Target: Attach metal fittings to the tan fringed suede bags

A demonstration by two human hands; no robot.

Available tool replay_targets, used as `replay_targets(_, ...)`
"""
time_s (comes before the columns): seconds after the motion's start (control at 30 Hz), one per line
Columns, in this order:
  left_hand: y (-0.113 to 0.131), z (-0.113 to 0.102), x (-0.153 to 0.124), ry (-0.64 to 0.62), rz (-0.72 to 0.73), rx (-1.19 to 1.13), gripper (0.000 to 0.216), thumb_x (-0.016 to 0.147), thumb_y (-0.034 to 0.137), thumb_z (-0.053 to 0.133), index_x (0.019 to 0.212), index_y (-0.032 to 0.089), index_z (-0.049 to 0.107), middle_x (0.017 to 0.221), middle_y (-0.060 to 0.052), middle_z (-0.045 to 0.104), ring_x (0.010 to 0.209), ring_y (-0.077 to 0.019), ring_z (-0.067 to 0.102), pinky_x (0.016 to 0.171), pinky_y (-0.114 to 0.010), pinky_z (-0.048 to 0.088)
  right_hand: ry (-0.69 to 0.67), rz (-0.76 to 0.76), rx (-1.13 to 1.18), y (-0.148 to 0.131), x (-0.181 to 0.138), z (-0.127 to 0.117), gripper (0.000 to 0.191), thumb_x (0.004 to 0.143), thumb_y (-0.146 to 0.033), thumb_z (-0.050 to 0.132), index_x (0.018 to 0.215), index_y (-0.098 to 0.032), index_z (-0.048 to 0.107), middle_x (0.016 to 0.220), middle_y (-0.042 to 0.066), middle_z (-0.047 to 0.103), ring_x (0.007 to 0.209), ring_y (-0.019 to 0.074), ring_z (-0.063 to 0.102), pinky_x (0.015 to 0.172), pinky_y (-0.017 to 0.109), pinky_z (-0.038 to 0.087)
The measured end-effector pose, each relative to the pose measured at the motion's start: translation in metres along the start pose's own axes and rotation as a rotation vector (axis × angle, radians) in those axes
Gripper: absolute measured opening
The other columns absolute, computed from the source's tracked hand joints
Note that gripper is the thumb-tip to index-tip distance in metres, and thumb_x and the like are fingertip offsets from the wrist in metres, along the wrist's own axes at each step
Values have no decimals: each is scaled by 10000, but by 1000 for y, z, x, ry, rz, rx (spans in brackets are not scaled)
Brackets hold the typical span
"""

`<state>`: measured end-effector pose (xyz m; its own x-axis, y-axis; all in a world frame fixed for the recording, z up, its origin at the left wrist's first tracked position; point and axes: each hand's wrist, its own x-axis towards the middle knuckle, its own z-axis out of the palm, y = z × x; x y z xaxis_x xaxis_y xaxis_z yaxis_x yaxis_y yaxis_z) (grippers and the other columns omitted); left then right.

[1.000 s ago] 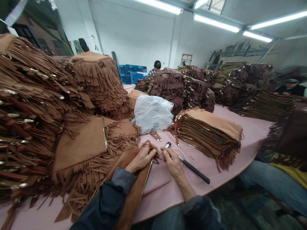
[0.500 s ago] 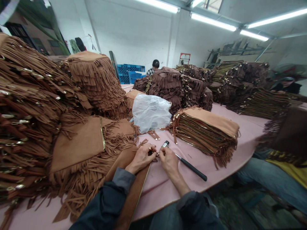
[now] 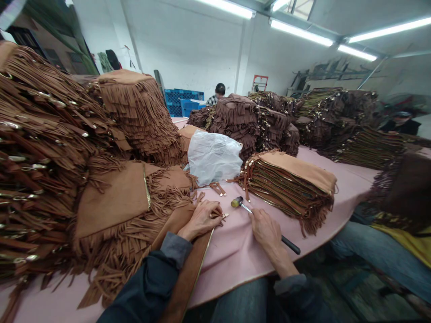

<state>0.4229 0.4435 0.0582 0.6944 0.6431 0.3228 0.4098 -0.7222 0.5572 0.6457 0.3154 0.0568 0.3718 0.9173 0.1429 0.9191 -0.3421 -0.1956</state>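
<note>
My left hand (image 3: 202, 217) is closed in a pinch on a small metal-ended zipper pull (image 3: 225, 216), at the edge of a brown suede piece with a zipper (image 3: 198, 262); the fingers partly cover the pull. My right hand (image 3: 266, 228) is wrapped round the shaft of a hammer (image 3: 290, 245), which lies low over the pink table cover. The hammer's head (image 3: 236, 202), yellowish at one end, points left, just past the pull. Under my left forearm spreads a fringed brown suede bag (image 3: 112, 197).
Tall heaps of fringed brown bags (image 3: 138, 116) stand at left. A white plastic bag (image 3: 215, 157) and a stack of brown bags (image 3: 292, 188) lie beyond my hands on the pink-covered table (image 3: 232, 264). Dark brown piles (image 3: 235, 116) stand farther back; other people sit behind and at right.
My right hand has left the small pull beside my left hand, moved right and closed on the hammer. The hammer's head has turned. My left hand stays at the pull.
</note>
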Motion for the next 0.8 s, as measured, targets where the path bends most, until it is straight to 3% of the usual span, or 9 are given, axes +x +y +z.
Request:
replay_targets(0.13,-2,1,1,-7,3,-7,95,813,296,656,874,232,691,877,-20,702,910,-211,608,968,-353,405,-40,-93,193,-14,-13,-12,281,1056,-343,343,1076,-274,614,908,9,700,847,185,658,669,261,363)
replay_targets(0.33,-6,4,2,-45,24,6,85,784,231,660,866,216,677,859,-15,697,924,-216,606,951,-342,396,-123,-145,181,-27,-28,-17,273,1043,-316,361,1034,-278,631,826,7,707,785,197,675,622,272,348)
replay_targets(0.57,-6,6,3,-49,-7,1,201,830,397,660,889,207,686,837,-36,697,892,-220,606,947,-351,397,56,-154,231,-24,-32,-12,353,1052,-360,332,1294,-265,571,1085,68,716,920,220,682,697,272,417)
replay_targets(0.7,-4,4,3,-35,-19,-23,105,802,311,666,830,214,691,826,-32,698,916,-223,622,951,-350,408,-104,-187,133,-17,-26,-11,304,1043,-343,363,1149,-304,645,898,31,732,807,216,685,653,271,397)
replay_targets(0.8,-3,4,2,-17,-24,-86,119,793,325,678,838,216,695,822,-33,704,903,-222,637,943,-356,433,-90,-144,81,-12,-13,-14,312,1044,-369,359,1208,-345,623,853,18,720,767,217,671,633,271,388)
